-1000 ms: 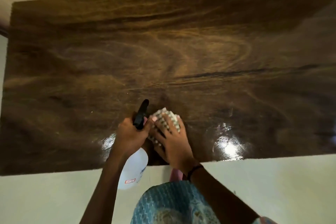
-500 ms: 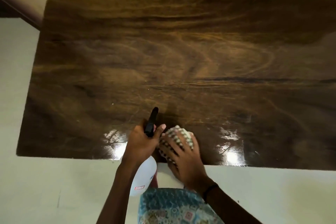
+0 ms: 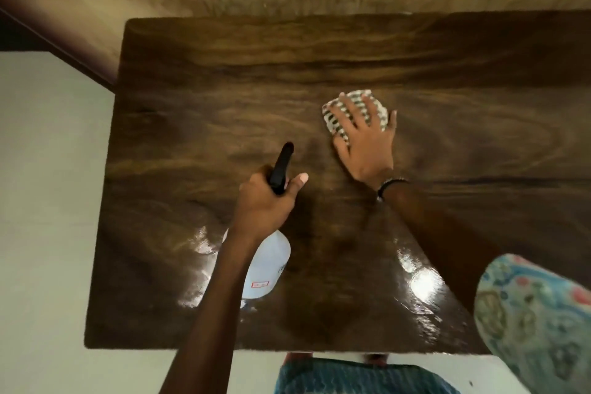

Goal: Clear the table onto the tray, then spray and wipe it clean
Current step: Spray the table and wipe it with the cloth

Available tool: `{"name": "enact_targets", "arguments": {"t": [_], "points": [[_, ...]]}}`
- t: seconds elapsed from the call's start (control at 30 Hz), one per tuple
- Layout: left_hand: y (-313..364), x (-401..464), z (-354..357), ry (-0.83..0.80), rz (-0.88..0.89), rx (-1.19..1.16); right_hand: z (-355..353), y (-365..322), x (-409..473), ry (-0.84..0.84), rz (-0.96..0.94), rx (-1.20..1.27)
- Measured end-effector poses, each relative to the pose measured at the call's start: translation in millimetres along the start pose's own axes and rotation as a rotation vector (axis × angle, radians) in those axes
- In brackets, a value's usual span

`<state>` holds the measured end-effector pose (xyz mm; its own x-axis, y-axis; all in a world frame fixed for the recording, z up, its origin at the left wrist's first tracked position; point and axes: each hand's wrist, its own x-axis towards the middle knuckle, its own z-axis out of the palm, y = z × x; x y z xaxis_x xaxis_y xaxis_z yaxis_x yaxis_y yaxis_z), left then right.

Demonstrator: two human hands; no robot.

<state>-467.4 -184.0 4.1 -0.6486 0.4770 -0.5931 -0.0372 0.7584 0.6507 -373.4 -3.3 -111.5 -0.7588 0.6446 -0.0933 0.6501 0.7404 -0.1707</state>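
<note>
Currently, head view: surface (image 3: pixel 198 99) bare of items, wet sheen near front edge. Left hand (image 3: pixel 265 201) grips spray bottle (image 3: pixel 265 269); right hand (image 3: pixel 364 141) presses patterned cloth (image 3: pixel 358 109) flat, fingers spread. Clearing apparently done; wiping underway, far side seemingly left. Tray unseen.

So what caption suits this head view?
Right hand presses cloth on table; left hand holds spray bottle.
</note>
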Motion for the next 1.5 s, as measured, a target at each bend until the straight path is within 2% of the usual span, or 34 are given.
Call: {"name": "enact_targets", "arguments": {"t": [0.13,0.27,0.4,0.5,0.6,0.67,0.7,0.73,0.8,0.93,1.0,1.07,1.17,1.27,1.33,1.4,1.47,1.5], "points": [[-2,43,-44,0.001,0.029,-0.051,1,-43,71,0.042,0.195,0.046],[-19,60,-90,-0.019,0.021,-0.068,8,-125,124,0.014,0.157,0.049],[-47,59,-131,0.016,0.007,-0.089,23,-229,135,-0.033,-0.097,0.05],[-68,50,-152,0.098,-0.026,-0.07,49,-290,99,-0.058,-0.367,0.063],[-85,37,-165,0.143,-0.049,-0.058,65,-310,36,-0.131,-0.557,0.249],[-94,31,-167,0.159,-0.08,-0.057,60,-296,11,-0.113,-0.766,0.114],[-98,27,-168,0.157,-0.096,-0.058,57,-281,11,-0.115,-0.811,0.09],[-101,24,-168,0.149,-0.111,-0.059,52,-263,16,-0.086,-0.804,0.089],[-106,15,-167,0.131,-0.139,-0.083,42,-226,32,-0.008,-0.646,0.034],[-120,-3,-162,0.139,-0.174,-0.114,26,-170,25,0.04,-0.063,0.011],[-129,-13,-161,0.143,-0.19,-0.107,26,-172,-1,0.063,0.156,0.046],[-139,-25,-159,0.144,-0.209,-0.114,31,-198,-35,0.056,0.202,0.077],[-149,-45,-155,0.15,-0.235,-0.151,44,-255,-75,-0.017,-0.026,0.086],[-158,-67,-149,0.169,-0.214,-0.146,53,-312,-100,-0.08,-0.388,0.12],[-165,-80,-145,0.175,-0.186,-0.127,60,-328,-122,-0.161,-0.554,0.007],[-169,-93,-140,0.18,-0.166,-0.11,59,-317,-145,-0.167,-0.524,-0.043],[-173,-102,-137,0.181,-0.156,-0.087,60,-280,-166,-0.215,-0.811,-0.046],[-176,-105,-136,0.171,-0.14,-0.078,59,-257,-172,-0.197,-0.889,-0.045]]}}
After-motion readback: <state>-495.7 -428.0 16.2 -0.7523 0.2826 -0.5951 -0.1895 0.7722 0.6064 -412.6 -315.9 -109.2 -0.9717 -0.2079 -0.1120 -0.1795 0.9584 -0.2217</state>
